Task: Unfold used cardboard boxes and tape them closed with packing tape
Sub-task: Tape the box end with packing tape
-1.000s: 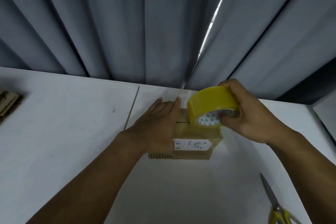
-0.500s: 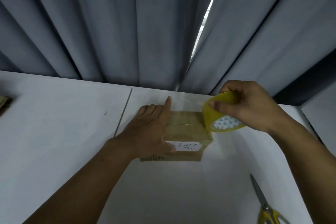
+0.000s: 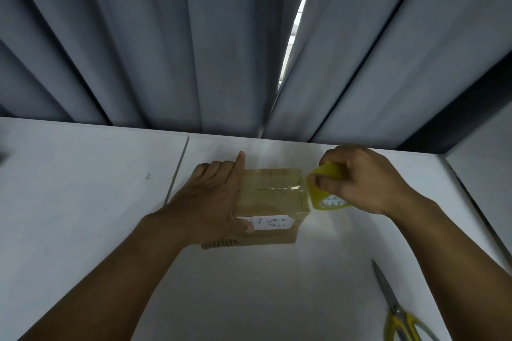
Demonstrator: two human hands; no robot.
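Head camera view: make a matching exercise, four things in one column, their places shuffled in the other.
1 tape roll
2 scissors
3 white label
4 left hand

A lying on the table, near right
B on the cardboard box's near side
C pressed on the box's left part
D gripped by the right hand, beside the box

Pairs: 1-D, 2-A, 3-B, 4-C.

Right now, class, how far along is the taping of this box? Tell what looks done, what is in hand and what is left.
Done: the cardboard box stands folded shut, glossy tape across its top. In hand: the left hand presses the box down while the right hand grips the tape roll past the right edge. Left: cutting the strip; the scissors lie untouched on the table.
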